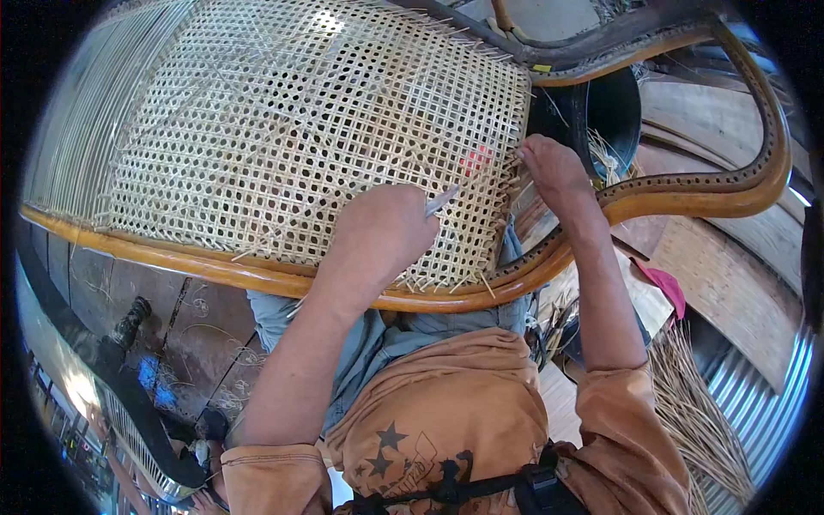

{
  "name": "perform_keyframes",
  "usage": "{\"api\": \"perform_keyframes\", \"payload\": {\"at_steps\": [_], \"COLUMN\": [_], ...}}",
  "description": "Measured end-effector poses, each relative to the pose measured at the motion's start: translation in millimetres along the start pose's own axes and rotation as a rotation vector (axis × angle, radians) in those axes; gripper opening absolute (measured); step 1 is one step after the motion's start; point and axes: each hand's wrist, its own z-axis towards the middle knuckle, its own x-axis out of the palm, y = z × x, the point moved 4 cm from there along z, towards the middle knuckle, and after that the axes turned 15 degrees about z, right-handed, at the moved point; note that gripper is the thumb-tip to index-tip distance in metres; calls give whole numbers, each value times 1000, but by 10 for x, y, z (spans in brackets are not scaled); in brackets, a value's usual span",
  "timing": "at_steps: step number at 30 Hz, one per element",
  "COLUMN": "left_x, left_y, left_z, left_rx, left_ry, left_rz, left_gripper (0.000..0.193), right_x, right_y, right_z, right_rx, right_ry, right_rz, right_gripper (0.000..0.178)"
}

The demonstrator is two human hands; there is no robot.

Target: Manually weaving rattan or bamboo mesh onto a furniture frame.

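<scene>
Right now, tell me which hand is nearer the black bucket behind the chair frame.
Right. The right hand pinches cane strands at the woven panel's edge, just beside the black bucket. The left hand rests farther off on the weave, holding a small metal tool.

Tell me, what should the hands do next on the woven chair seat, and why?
Probably draw the loose strand through at the right edge: the right hand pinches strand ends there, the left hand holds a thin metal tool on the cane weave, and that edge looks unfinished.
</scene>
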Motion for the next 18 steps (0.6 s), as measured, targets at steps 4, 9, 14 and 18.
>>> {"api": "perform_keyframes", "payload": {"at_steps": [4, 9, 14, 18], "left_x": [-6, 0, 35, 32], "left_y": [10, 21, 14, 39], "left_z": [3, 1, 28, 2], "left_rx": [-8, 3, 35, 31], "left_ry": [28, 10, -15, -50], "left_rz": [0, 3, -12, -23], "left_gripper": [25, 25, 22, 22], "right_x": [-8, -4, -4, -374], "right_y": [-98, -31, -198, 96], "right_z": [6, -11, -103, 0], "right_rx": [-115, -124, -93, 64], "right_ry": [74, 35, -256, -243], "right_rz": [-11, 37, 378, 471], "right_gripper": [18, 17, 13, 15]}}
